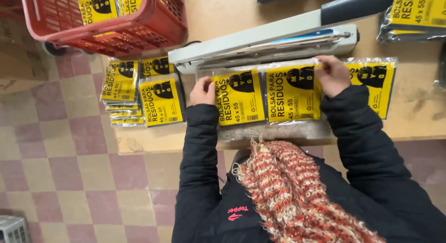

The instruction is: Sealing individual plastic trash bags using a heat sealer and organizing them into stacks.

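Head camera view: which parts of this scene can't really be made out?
- Fingertips of the left hand and right hand: curled under, onto the yellow packs.
- Red basket: cut off by the top edge.
- Sealing machine: its handle end runs out of frame.

The red basket (116, 24) is cut off by the top edge, so its upper rim and most of its load stay out of sight. The sealer (265, 41) loses the end of its dark handle at the top edge. A packet stack (416, 15) at the upper right is cropped by two edges. The left hand (203, 91) and right hand (331, 75) show only their backs; fingertips curl under. The pile (121, 92) hides its lower packets. A grey crate (11, 230) is clipped at the corner.
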